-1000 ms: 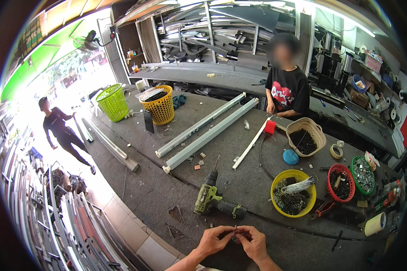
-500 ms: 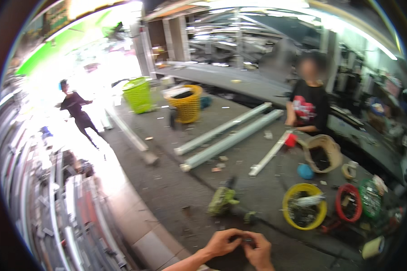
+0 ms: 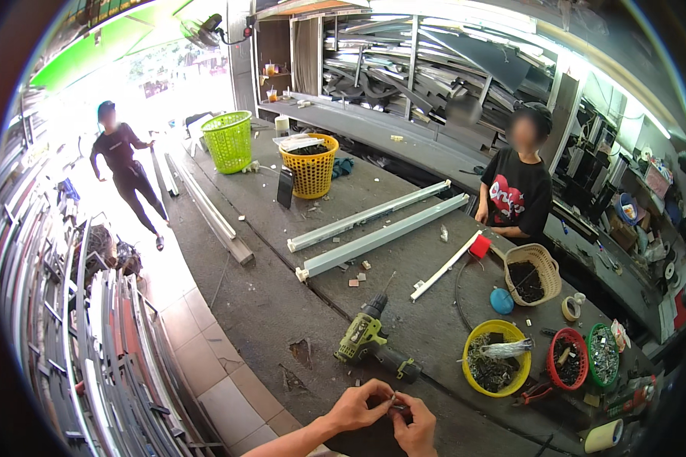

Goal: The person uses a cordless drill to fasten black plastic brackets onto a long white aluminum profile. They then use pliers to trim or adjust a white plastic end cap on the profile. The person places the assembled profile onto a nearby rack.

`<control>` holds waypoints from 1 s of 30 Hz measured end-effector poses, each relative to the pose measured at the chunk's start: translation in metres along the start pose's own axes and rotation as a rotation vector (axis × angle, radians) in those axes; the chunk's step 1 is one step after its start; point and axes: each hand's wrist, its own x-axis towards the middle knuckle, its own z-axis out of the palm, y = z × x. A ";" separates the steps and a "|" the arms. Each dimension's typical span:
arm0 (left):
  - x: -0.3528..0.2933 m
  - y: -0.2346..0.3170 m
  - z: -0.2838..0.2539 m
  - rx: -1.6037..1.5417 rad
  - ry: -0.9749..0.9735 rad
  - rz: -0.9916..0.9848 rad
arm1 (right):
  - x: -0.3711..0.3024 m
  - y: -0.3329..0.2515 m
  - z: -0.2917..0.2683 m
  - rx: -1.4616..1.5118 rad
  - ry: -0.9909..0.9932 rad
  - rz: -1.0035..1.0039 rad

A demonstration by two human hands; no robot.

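Observation:
At the near edge of the dark workbench [image 3: 274, 305], my left hand [image 3: 356, 406] and my right hand [image 3: 415, 428] meet, fingers curled inward. Both pinch a small greyish piece [image 3: 394, 404] between their fingertips; its kind is too small to make out. Just beyond my hands a green and black cordless drill [image 3: 366, 339] lies on its side, its bit aimed away from me. To the right stands a yellow basket [image 3: 469, 378] of small hardware with a clear plastic bag on top.
Two long pale profiles [image 3: 389, 236] lie across the bench, with a thinner white strip [image 3: 450, 266] beside them. Red [image 3: 585, 358] and green [image 3: 591, 335] baskets stand at right. A person [image 3: 517, 190] stands across the bench; another [image 3: 126, 164] walks in the left aisle. Metal lengths [image 3: 99, 365] fill the left side.
My head view has shifted slightly and sharpened. My hands stay together around the small piece. The person at left has come nearer along the aisle.

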 end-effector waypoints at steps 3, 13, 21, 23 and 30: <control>0.001 -0.003 0.000 0.010 0.011 0.080 | -0.002 0.008 0.002 0.040 -0.025 0.062; 0.001 0.001 -0.007 0.014 -0.039 0.131 | -0.003 0.020 0.009 0.035 -0.059 0.039; -0.001 -0.004 -0.007 0.025 -0.062 0.098 | -0.005 0.009 0.012 -0.015 -0.081 0.123; -0.001 -0.002 -0.008 0.042 -0.073 0.114 | -0.005 0.013 0.012 -0.039 -0.071 0.056; -0.001 0.005 -0.011 0.051 -0.082 0.075 | -0.004 0.017 0.013 -0.036 -0.059 0.011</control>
